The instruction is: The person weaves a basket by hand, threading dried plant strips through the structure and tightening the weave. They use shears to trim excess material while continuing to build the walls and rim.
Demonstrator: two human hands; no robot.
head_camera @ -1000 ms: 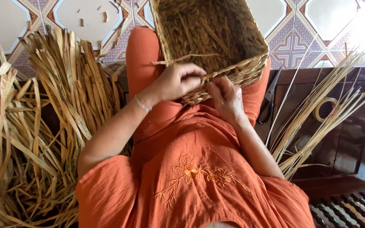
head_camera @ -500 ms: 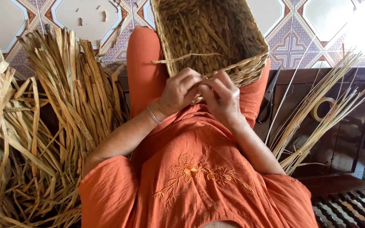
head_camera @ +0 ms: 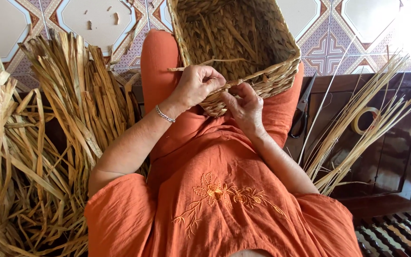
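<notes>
Basket [head_camera: 243,43] of woven straw rests on the person's lap, tipped so its open mouth faces up, its near rim lying against the orange dress [head_camera: 215,190] just above the knees. Both hands work at that near rim. The left hand [head_camera: 197,85] has its fingers [head_camera: 215,82] curled shut, pinching a straw strand [head_camera: 191,65] that runs leftward off the basket's near left corner. The right hand [head_camera: 246,107] sits just beside it, touching the rim from below, with its fingers [head_camera: 236,97] bent and closed on the braided edge. A thin silver bracelet [head_camera: 164,114] circles the left wrist.

On the floor to the person's left lie thick bundles of dried straw [head_camera: 67,119], fanning out toward the tiled floor [head_camera: 20,24]. To the right, on a dark wooden bench [head_camera: 391,143], a pair of black scissors [head_camera: 303,112] lies close to the right knee, with a looser sheaf of thin straw stalks [head_camera: 357,128] spread across the bench and a roll of tape [head_camera: 363,120] among them. Small straw scraps [head_camera: 115,18] lie scattered on the tiles near the far left corner.
</notes>
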